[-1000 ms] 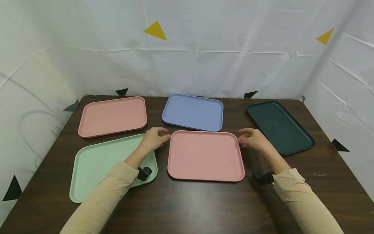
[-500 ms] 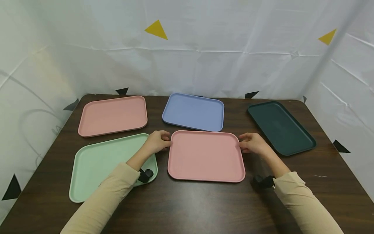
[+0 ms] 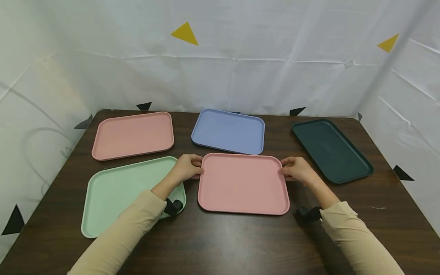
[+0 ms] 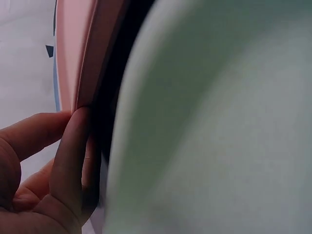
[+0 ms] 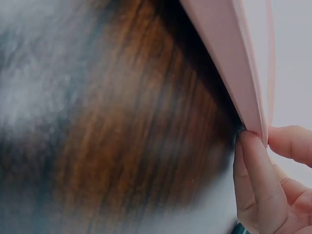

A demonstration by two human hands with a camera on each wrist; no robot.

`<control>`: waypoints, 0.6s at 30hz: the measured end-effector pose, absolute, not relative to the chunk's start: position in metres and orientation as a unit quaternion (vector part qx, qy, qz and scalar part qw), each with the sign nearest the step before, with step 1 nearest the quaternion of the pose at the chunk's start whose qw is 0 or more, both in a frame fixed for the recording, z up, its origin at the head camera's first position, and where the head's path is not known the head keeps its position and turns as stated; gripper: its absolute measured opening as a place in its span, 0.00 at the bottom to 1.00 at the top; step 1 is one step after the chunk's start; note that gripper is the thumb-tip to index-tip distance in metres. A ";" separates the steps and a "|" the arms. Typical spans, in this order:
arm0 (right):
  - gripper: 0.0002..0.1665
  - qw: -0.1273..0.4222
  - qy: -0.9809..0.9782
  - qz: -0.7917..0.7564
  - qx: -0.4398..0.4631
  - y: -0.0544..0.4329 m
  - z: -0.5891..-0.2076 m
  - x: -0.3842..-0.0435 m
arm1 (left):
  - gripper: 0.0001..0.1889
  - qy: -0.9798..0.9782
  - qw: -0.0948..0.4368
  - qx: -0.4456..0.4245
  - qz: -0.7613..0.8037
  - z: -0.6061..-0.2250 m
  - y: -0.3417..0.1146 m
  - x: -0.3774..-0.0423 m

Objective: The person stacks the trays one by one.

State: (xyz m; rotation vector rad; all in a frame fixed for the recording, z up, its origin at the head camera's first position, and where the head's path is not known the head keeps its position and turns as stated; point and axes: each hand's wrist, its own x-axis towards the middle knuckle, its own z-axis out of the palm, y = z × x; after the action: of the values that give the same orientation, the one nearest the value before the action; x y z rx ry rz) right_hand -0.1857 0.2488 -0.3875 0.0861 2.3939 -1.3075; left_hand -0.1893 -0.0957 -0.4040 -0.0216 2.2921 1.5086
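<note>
And it's a two-handed hold at the middle of the table (image 3: 220, 244): the left hand (image 3: 188, 167) pinches the left rim of the near pink tray (image 3: 243, 185), thumb and fingers meeting on its edge, while the right hand (image 3: 298, 168) pinches the right rim. Both grips sit toward the far corners, so the near end goes unsupported; lift from here and that end could well sag or swing down. Only the rim is held, so a loose pinch might slip, and one hand rising sooner would tip the tray sideways.

Tight quarters, too! The blue tray (image 3: 228, 131) sits right at the far edge, touching or just apart, I can't tell; a push away could knock it. The left forearm crosses the green tray (image 3: 123, 194), and a dropped wrist might nudge that one. The dark tray (image 3: 330, 151), far right, and the far pink tray (image 3: 133, 136), far left, look safer.

Any branding? None readable on the trays. The white sheet (image 3: 240, 84) carries plain yellow and black triangles, plus a faint squiggle at left, too pale to read.
</note>
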 end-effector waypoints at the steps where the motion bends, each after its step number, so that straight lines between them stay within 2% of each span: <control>1: 0.29 0.205 0.858 -0.469 0.031 0.249 -0.387 -0.186 | 0.24 0.818 0.198 -0.008 0.541 -0.404 -0.096 -0.190; 18: 0.29 0.194 0.867 -0.456 0.052 0.254 -0.390 -0.196 | 0.25 0.790 0.217 -0.020 0.574 -0.404 -0.093 -0.196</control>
State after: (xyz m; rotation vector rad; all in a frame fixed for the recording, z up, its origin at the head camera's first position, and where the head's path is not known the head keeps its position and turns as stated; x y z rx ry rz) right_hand -0.1963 0.2539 -0.3903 0.1452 2.4317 -1.2774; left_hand -0.1960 -0.0932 -0.4038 -0.0545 2.1876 1.5901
